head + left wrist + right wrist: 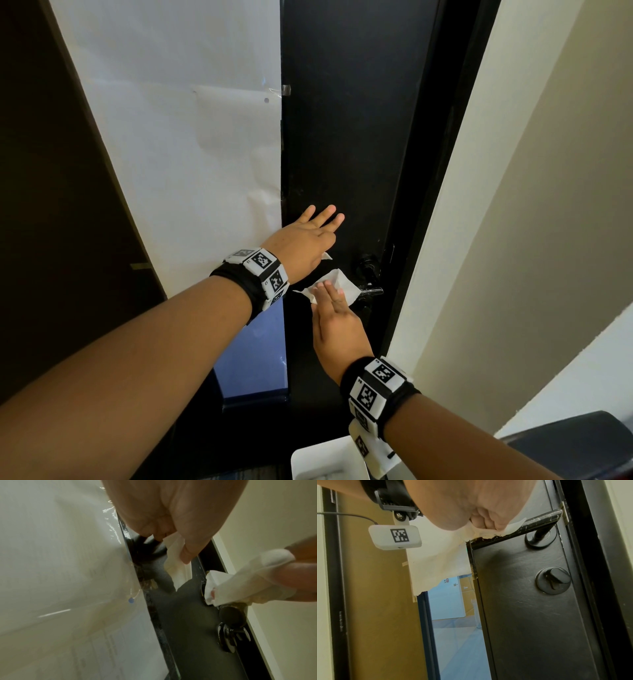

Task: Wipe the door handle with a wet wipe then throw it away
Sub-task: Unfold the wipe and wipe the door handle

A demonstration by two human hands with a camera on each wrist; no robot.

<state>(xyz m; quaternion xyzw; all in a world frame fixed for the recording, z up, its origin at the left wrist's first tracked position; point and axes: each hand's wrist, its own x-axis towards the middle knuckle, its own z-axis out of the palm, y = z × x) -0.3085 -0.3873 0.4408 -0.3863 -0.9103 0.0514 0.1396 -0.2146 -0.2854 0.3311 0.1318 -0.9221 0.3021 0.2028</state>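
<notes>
The black lever door handle (372,291) (541,518) sticks out from the black door (342,137). My right hand (334,305) (485,522) curls over the lever with a white wet wipe (339,282) (515,526) (240,582) wrapped between fingers and metal. My left hand (305,240) (171,520) lies against the door just up and left of the handle, fingers straight. Its thumb pins a second white sheet (175,561) (327,256) against the hand.
A thumb-turn lock (553,580) sits below the handle. A white bin (325,459) stands on the floor under my right wrist. White paper (178,137) covers the glass panel left of the door. A dark seat edge (575,442) is at the lower right, beside the cream wall.
</notes>
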